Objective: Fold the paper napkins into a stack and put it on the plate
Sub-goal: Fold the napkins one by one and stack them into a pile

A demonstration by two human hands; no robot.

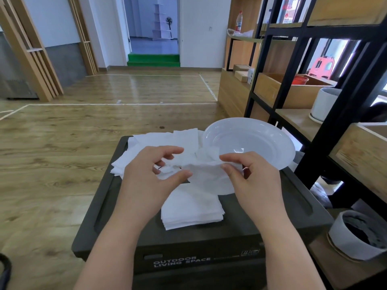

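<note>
Both hands hold one crumpled napkin (206, 170) above the dark counter (247, 218). The left hand (146, 174) pinches its left edge between thumb and fingers; the right hand (254, 176) pinches its right edge. A folded stack (191, 212) lies on the counter beneath the hands. Loose napkins (159, 141) lie spread behind. The white plate (257, 141) stands at right, touching the napkins.
</note>
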